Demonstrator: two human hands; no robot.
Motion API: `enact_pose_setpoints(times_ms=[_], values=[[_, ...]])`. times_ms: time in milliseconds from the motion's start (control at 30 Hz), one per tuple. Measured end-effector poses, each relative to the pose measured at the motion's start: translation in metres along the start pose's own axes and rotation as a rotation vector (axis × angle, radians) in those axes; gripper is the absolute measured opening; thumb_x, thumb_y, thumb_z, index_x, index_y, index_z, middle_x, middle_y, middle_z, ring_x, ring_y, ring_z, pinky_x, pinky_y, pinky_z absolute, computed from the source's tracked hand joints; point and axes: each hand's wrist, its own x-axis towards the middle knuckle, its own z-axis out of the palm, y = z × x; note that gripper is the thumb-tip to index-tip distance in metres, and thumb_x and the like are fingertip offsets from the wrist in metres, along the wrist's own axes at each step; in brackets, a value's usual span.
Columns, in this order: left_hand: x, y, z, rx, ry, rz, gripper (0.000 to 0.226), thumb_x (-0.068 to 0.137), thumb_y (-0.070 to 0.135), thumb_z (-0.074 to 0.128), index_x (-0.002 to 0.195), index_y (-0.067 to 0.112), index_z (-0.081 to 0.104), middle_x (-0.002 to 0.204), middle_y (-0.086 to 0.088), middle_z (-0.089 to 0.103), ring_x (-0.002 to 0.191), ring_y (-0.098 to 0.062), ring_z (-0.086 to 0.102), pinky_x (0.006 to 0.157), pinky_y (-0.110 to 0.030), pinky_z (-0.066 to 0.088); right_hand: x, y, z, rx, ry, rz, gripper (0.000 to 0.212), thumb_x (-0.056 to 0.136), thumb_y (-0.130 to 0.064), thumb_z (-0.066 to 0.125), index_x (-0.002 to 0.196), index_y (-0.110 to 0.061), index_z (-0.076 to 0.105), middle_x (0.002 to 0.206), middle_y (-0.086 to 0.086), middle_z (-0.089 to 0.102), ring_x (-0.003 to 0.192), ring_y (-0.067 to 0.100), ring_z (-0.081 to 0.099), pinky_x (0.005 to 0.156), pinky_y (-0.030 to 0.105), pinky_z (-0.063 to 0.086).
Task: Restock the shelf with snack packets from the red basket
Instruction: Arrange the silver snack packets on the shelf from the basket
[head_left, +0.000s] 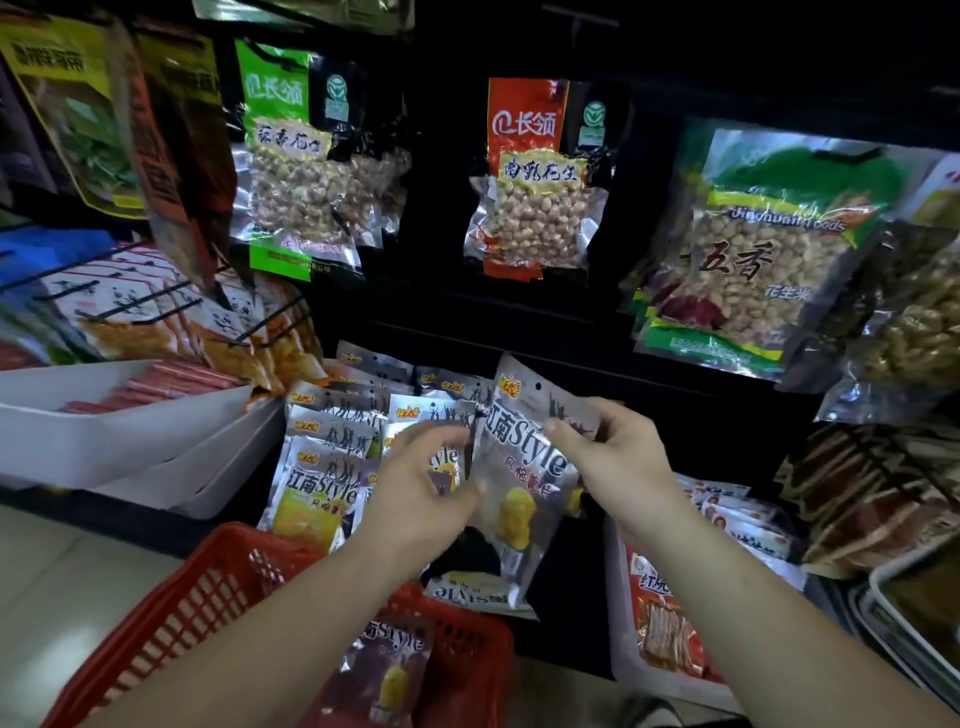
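Right hand (608, 452) pinches the snack packet (519, 467), left hand's (421, 488) hold unclear; foil may slip toward the red basket (208, 587) at 7 o'clock.

The dark shelf (571, 332) is carrying peanut bags (535, 208) hanging along its far upper row. Lower down, silver snack packets (322, 483) are crowding the middle, a white tray (78, 441) of red sticks (171, 382) is sitting at the left, and a white bin (618, 629) of red packets (662, 629) is standing at the right.

2 hands (421, 493) (618, 457), 1 red basket (197, 608), 1 held pkt (519, 467), 2 pkts (384, 670) (478, 592) at basket
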Motion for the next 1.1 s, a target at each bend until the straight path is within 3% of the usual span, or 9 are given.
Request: enact_pose_setpoints(times_ms=[100,233,400,533,667,733,833,967,1100], values=[[-0.008,0.003,0.012,-0.023,-0.047,0.100,0.048,0.084,0.040,0.083,0.127,0.044,0.063,0.128,0.034,0.050,0.118,0.011,0.052,0.087,-0.009,0.047,-0.002,0.000,0.007,0.111,-0.076,0.126,0.017,0.099,-0.024,0.071,0.102,-0.007,0.070,0.090,0.011,0.067,0.077,0.025,0.066,0.058,0.030,0.058],[-0.018,0.003,0.029,0.165,-0.065,0.246,0.058,0.079,0.043,0.078,0.132,0.049,0.054,0.123,0.030,0.053,0.098,0.004,0.059,0.078,-0.014,0.051,-0.009,-0.004,0.021,0.285,-0.178,0.269,0.021,0.102,-0.015,0.063,0.097,0.005,0.060,0.089,0.021,0.069,0.075,0.032,0.074,0.069,0.041,0.063],[-0.003,0.000,0.005,0.084,0.030,0.122,0.016,0.101,0.012,0.062,0.099,0.027,0.068,0.075,0.011,0.064,0.063,-0.003,0.056,0.059,-0.027,0.045,-0.002,-0.005,0.011,0.201,-0.083,0.206,0.038,0.101,-0.052,0.061,0.107,-0.016,0.074,0.108,0.003,0.078,0.102,0.024,0.075,0.083,0.040,0.062],[-0.002,0.008,-0.007,-0.141,-0.008,0.015,0.030,0.099,0.007,0.066,0.081,0.030,0.070,0.067,0.016,0.070,0.061,0.007,0.062,0.059,-0.005,0.044,0.007,0.003,-0.004,0.028,-0.073,0.123,0.051,0.090,-0.031,0.082,0.136,-0.028,0.059,0.126,-0.008,0.068,0.117,0.013,0.065,0.097,0.037,0.053],[0.004,0.000,-0.012,-0.163,0.068,-0.086,0.007,0.099,0.009,0.067,0.093,0.009,0.069,0.077,-0.002,0.072,0.068,-0.009,0.063,0.059,-0.017,0.049,0.012,0.010,-0.010,0.079,-0.077,0.130,0.020,0.092,-0.016,0.080,0.099,-0.011,0.062,0.090,0.007,0.073,0.090,0.023,0.073,0.072,0.035,0.062],[0.008,-0.006,-0.012,-0.153,0.076,-0.136,0.015,0.101,0.016,0.066,0.095,0.002,0.065,0.082,-0.016,0.068,0.071,-0.020,0.062,0.062,-0.025,0.052,0.013,0.014,-0.011,0.067,-0.095,0.145,0.021,0.092,-0.014,0.079,0.089,-0.011,0.059,0.083,0.009,0.067,0.085,0.022,0.068,0.073,0.042,0.063],[0.014,-0.014,-0.008,-0.155,0.073,-0.213,0.015,0.102,0.024,0.065,0.097,0.010,0.068,0.091,-0.011,0.073,0.089,-0.022,0.069,0.079,-0.036,0.057,0.014,0.022,-0.007,0.021,-0.135,0.222,0.021,0.097,-0.019,0.075,0.090,-0.004,0.062,0.100,0.018,0.073,0.097,0.030,0.071,0.088,0.053,0.063],[0.034,-0.031,0.003,-0.107,0.081,-0.296,0.032,0.103,0.029,0.062,0.087,0.002,0.057,0.079,-0.014,0.058,0.074,-0.024,0.057,0.068,-0.033,0.047,0.020,0.032,-0.001,0.047,-0.115,0.325,0.025,0.098,-0.034,0.073,0.102,-0.010,0.072,0.119,0.011,0.073,0.111,0.037,0.070,0.091,0.050,0.062],[0.050,-0.049,0.020,-0.103,0.017,-0.319,0.035,0.104,0.029,0.061,0.081,0.003,0.055,0.077,-0.031,0.054,0.075,-0.018,0.054,0.055,-0.022,0.041,0.029,0.045,0.005,-0.133,-0.205,0.256,0.004,0.092,-0.024,0.081,0.091,-0.027,0.079,0.103,-0.004,0.074,0.095,0.022,0.071,0.084,0.043,0.062]])
